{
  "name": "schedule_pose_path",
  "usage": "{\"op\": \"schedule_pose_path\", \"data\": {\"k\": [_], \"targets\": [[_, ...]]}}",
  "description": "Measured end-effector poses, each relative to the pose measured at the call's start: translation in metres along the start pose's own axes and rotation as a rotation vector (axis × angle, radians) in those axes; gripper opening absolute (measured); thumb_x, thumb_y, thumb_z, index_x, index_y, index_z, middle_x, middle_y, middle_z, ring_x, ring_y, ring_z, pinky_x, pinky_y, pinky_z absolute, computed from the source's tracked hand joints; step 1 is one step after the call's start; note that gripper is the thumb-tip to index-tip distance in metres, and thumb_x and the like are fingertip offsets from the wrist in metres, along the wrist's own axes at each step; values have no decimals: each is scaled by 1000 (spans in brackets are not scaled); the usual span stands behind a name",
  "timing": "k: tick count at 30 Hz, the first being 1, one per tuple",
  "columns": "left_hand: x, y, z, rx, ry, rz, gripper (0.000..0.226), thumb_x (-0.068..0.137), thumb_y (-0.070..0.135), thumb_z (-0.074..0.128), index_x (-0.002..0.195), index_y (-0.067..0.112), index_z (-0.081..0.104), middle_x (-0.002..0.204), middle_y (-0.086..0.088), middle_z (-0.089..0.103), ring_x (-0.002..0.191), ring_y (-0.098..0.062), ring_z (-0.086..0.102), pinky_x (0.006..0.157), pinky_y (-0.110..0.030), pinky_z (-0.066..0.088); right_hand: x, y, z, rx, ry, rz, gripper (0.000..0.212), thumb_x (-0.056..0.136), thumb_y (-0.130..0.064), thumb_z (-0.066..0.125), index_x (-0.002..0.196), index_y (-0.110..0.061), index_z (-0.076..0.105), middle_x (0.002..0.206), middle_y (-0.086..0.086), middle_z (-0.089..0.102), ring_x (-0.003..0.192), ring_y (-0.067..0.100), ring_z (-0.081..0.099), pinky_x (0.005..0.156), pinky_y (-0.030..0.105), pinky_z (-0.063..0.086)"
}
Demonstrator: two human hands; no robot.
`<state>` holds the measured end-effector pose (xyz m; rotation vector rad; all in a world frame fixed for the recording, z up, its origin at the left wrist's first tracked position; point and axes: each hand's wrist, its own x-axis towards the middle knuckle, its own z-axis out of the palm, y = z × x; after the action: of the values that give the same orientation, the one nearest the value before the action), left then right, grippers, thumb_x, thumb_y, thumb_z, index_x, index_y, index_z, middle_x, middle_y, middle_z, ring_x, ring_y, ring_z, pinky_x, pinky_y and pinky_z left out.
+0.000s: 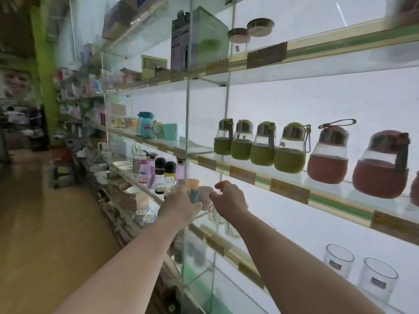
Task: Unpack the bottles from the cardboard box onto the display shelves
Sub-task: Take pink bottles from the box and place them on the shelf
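My left hand [181,203] reaches to the lower glass shelf [199,215] and grips a small pinkish bottle [205,194] by a grey-blue part at its side. The bottle is blurred and partly hidden by the upright glass divider [187,123]. Just to the right, my right hand [229,199] hovers beside the bottle with its fingers half curled, holding nothing. On the shelf above stand several green-sleeved bottles [263,152] and two red-sleeved bottles [328,162]. The cardboard box is not in view.
Glass tumblers [376,279] stand on the bottom shelf at right. Doll-topped and purple bottles [163,175] crowd the lower shelf to the left. Boxes [199,39] and lidded jars [240,37] fill the top shelf. A wooden floor [56,234] stretches away on the left.
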<state>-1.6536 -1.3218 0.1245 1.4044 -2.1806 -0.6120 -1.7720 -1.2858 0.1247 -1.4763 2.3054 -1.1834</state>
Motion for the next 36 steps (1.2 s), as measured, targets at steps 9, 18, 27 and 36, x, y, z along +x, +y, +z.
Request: {"op": "schedule_pose_path", "data": {"k": [9,18,27,36], "targets": [[-13,-56,18,-28,-20,-136,55,92,34,53,140,14,37,136,-7,49,117,-27,50,89,-32,43,-11,16,67,16,-164,-3,39,91,-23,52,129,-13,55,129,8,57,116,24,54,95,29,42],[-35,-117,82,-49,-40,-448,42,93,32,54,130,12,48,129,-9,53,117,-27,51,88,-31,42,-25,66,156,13,-475,-5,36,90,-24,50,123,-13,61,125,6,59,113,25,55,91,31,45],[-69,-188,168,-99,-115,-787,50,91,29,58,135,13,43,136,-9,47,122,-26,48,98,-33,40,-51,137,233,-44,-790,26,37,93,-22,49,127,-12,56,125,5,59,112,21,54,81,26,40],[-83,-246,221,-165,-167,-909,51,93,24,55,140,12,38,140,-11,44,123,-25,47,91,-30,39,-64,186,283,-63,-947,107,34,94,-22,48,124,-9,57,122,7,60,113,23,54,86,29,43]]}}
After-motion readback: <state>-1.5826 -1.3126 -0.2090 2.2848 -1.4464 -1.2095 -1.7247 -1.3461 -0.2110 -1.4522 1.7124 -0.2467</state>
